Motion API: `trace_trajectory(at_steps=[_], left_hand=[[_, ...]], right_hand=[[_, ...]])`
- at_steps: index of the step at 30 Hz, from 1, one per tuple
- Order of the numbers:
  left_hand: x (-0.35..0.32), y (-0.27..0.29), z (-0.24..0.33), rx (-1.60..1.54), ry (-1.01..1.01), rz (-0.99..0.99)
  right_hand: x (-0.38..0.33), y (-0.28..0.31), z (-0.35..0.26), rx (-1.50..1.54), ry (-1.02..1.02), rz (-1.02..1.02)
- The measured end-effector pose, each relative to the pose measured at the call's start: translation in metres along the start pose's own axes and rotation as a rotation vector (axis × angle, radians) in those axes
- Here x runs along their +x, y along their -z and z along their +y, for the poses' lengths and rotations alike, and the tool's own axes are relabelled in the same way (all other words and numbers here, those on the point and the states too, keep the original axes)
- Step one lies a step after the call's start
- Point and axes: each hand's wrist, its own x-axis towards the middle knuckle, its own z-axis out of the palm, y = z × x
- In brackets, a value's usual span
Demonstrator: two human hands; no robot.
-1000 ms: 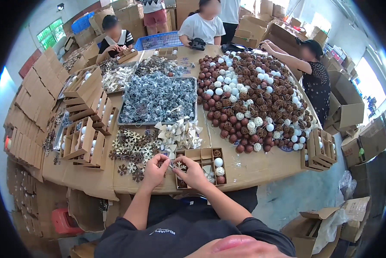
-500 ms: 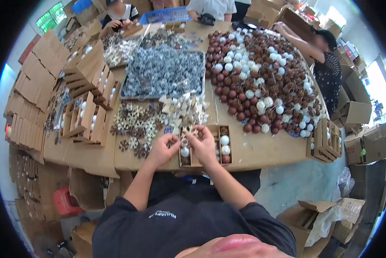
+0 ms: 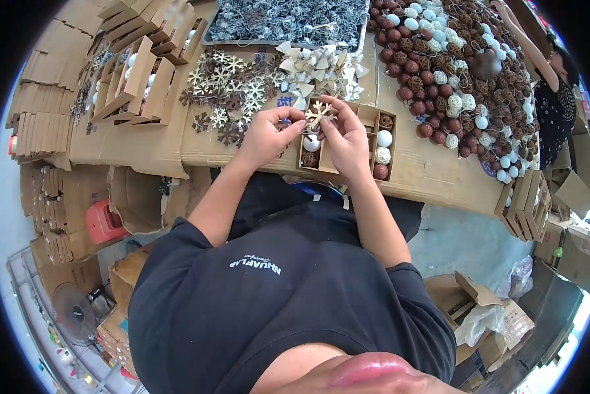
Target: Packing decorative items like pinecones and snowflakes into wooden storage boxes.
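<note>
At a cardboard-covered worktable (image 3: 144, 141), I hold a pale wooden snowflake ornament (image 3: 319, 113) pinched between the fingertips of both hands, my left hand (image 3: 267, 136) taking its left edge and my right hand (image 3: 345, 139) its right. The snowflake sits just above the far end of a small divided cardboard box (image 3: 347, 141). A second ago my hands were lower, at the box's near compartments; they have since risen with the snowflake raised clear between them, which I judge means this piece is now being fitted into the set. The box already carries white balls (image 3: 384, 138) and brown wicker balls (image 3: 380, 171) in its right-hand cells. To the left and far side lies a loose pile of white and brown snowflakes (image 3: 232, 88); to the far right spreads a broad heap of brown and white balls (image 3: 462, 72), where another person's arm (image 3: 528, 52) reaches in.
</note>
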Motion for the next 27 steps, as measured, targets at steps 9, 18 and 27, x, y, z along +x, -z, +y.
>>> trace_trajectory(at_steps=[9,18,27], left_hand=[[0.003,-0.008,-0.013,-0.062,-0.059,-0.005],[0.009,-0.01,0.0,0.075,-0.061,0.051],[0.0,-0.006,-0.012,0.105,-0.032,0.053]], right_hand=[[-0.005,-0.001,0.001,-0.386,0.139,0.08],[0.003,0.001,-0.006,-0.786,0.389,0.149],[-0.005,-0.001,-0.002,-0.942,0.536,0.133]])
